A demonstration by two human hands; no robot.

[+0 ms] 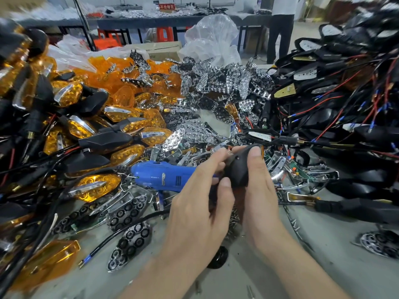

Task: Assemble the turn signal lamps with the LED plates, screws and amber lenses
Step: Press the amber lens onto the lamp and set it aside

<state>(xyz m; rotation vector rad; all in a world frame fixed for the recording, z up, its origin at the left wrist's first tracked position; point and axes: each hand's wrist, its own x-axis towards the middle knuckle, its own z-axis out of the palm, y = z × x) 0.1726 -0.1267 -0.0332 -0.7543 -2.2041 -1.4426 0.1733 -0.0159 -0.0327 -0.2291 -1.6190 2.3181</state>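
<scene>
Both my hands hold one black turn signal lamp housing (238, 169) back side up at the centre of the table. My left hand (200, 203) curls round its left side, thumb on the back. My right hand (259, 186) grips its right side, thumb on top; an amber lens edge (263, 150) shows past the thumb. A blue electric screwdriver (164, 174) lies just left of my left hand. Loose amber lenses (121, 76) are heaped at the back left, chrome LED plates (218, 83) at the back centre, and small screws (234, 219) lie under my hands.
Finished amber lamps (95, 186) with wires pile up on the left. Empty black housings (356, 117) with red and black wires fill the right. Clear plastic bags (213, 39) stand behind the piles. A person (280, 29) stands at the far right by another table.
</scene>
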